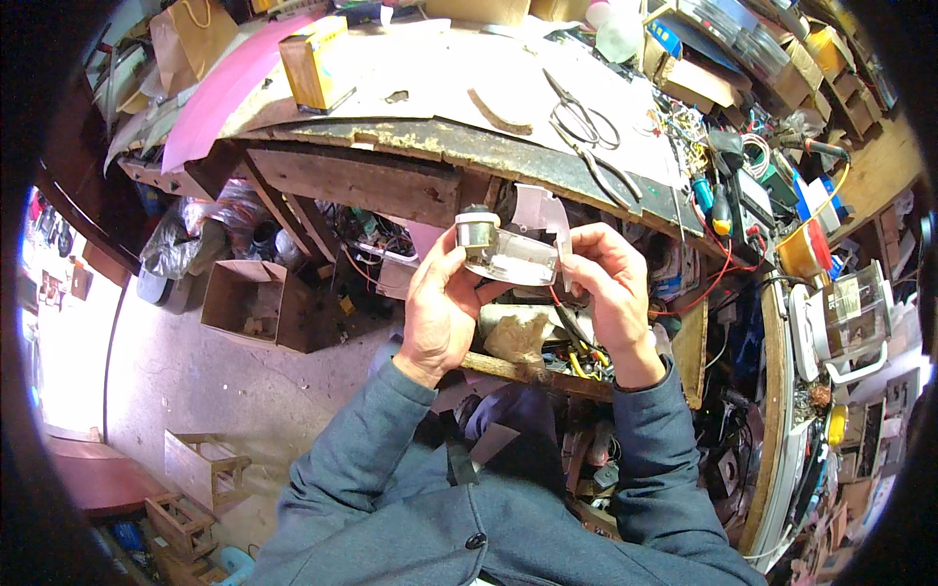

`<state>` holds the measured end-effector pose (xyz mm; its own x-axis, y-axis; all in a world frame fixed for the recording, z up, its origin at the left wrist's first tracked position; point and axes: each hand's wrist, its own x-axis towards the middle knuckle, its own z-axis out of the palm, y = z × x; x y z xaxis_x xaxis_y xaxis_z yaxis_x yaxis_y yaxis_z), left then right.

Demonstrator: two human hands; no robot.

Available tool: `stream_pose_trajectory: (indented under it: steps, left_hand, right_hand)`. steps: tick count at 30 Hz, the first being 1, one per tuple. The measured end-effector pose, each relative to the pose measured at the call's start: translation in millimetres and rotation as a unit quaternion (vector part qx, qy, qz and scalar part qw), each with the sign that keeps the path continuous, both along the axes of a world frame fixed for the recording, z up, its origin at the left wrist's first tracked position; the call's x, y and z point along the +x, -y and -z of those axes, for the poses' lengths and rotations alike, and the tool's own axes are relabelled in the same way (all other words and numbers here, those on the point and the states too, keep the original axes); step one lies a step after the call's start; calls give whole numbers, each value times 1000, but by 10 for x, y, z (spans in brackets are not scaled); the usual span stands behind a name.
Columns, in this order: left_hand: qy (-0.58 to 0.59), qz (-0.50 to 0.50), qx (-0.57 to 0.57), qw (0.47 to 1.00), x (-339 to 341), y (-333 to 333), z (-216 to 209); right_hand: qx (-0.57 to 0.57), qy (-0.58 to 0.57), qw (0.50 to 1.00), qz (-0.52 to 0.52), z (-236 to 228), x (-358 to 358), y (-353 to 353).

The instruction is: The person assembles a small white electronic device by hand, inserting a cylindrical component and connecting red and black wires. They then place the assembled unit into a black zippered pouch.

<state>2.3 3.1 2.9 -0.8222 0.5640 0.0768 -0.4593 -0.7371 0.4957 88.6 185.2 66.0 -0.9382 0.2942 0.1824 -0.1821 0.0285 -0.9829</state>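
Observation:
In front of my chest, both hands hold up a clear plastic housing (516, 258) with a short round chamber (476, 231) at its left end. My left hand (440, 311) closes its thumb and fingers around that left end from below. A curved, whitish translucent plastic piece (543, 217) rises at the housing's right side. My right hand (608, 291) pinches the lower end of this piece between thumb and fingers, close against the housing. Whether the two parts are joined cannot be made out.
The bright workbench (420, 73) carries scissors (583, 121), pliers (608, 178) and a yellow box (315, 64). Below my hands is an open drawer (535, 376) of wires and parts. A cardboard box (244, 303) sits on the floor at left; cluttered tools and cables line the right.

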Motion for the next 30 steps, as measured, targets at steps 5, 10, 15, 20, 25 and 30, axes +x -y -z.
stream_pose_trajectory:
  steps: [5,10,15,20,25,30]
  left_hand:
    - [-6,4,3,1000,-1,-4,-17]
    - [-5,4,-5,1000,2,-8,-17]
    - [-8,8,-8,1000,-10,-13,-4]
    - [-5,0,-46,999,12,-31,-26]
    - [-19,1,-43,999,8,-18,17]
    - [-5,5,-42,999,16,-39,-13]
  right_hand:
    - [-94,24,995,-26,26,-31,-29]
    - [-90,24,995,-28,54,-41,-42]
    - [-71,29,997,-28,22,-37,-38]
    - [33,-18,999,23,32,-40,43]
    - [426,-106,897,50,-72,-36,47]
    - [449,-152,880,16,-10,-65,36]
